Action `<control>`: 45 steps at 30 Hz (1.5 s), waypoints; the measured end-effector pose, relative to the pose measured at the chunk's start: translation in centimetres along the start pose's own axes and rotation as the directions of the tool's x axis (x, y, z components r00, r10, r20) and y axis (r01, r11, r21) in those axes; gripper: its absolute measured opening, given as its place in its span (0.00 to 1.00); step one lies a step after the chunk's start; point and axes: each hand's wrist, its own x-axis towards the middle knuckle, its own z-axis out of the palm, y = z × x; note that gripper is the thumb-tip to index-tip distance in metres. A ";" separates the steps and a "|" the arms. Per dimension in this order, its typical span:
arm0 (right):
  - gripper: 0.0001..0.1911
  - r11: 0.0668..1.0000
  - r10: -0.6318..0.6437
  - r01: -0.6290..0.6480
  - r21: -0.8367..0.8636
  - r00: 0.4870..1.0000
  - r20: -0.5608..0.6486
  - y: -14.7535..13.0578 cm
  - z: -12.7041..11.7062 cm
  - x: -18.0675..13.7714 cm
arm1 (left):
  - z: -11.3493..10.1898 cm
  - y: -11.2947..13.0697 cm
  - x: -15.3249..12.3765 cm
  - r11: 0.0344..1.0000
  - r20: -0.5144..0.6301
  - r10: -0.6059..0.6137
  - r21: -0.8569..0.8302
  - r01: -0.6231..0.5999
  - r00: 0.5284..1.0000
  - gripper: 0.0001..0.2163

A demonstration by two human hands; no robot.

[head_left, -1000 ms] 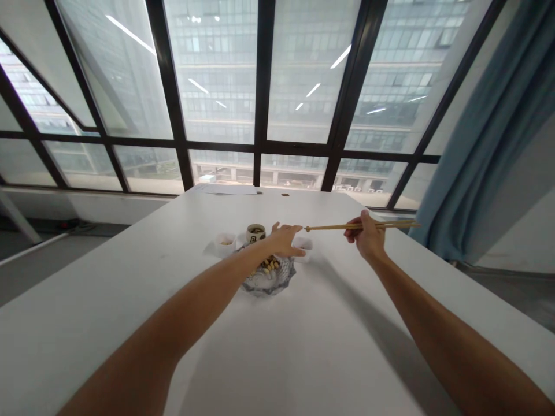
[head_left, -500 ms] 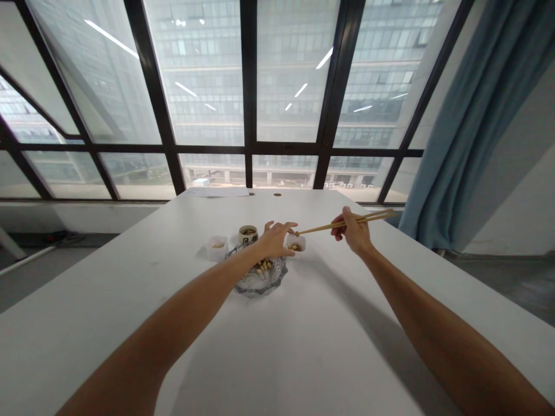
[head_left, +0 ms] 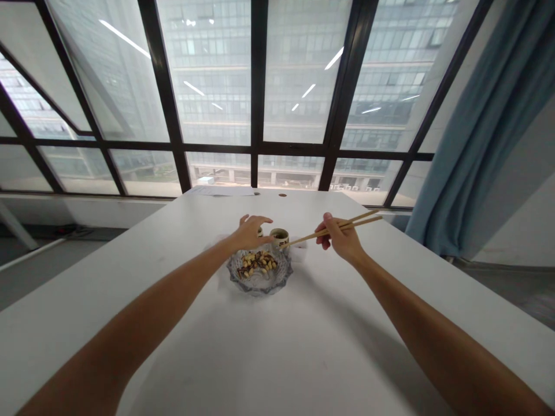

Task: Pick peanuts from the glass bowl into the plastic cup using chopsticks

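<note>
My left hand hovers over the far left rim of the glass bowl, its thumb and fingers spread apart. Between them part of a small patterned cup shows; contact cannot be made out. A second such cup stands just to the right of the fingertips. Held in my right hand is a pair of chopsticks, tips pointing left, close to that cup and a small white container. Peanuts and dark strips lie in the bowl.
The white table reaches to the windows, with sheets of paper and a brown round spot at its far end. A blue curtain hangs at the right. Another white container is mostly hidden behind my left hand.
My left hand has moved left, away from the right white container, uncovering the bowl's contents and the right cup. My right hand and the chopsticks have shifted slightly left and down.
</note>
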 end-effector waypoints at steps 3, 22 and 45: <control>0.29 0.996 0.023 -0.009 -0.086 0.987 0.158 0.1 2.2 -1.4 | -2.1 -3.2 -3.0 0.997 -0.116 -0.072 0.014 0.074 0.991 0.20; 0.31 0.999 0.018 -0.019 -0.046 1.000 -0.012 2.4 4.2 -3.9 | 0.3 -8.1 -10.1 0.864 -0.159 -0.472 -0.280 0.418 0.867 0.40; 0.29 0.994 -0.090 0.089 -0.062 0.996 -0.026 1.0 3.5 -3.1 | 0.1 -7.8 -10.2 0.873 -0.128 -0.469 -0.216 0.437 0.874 0.40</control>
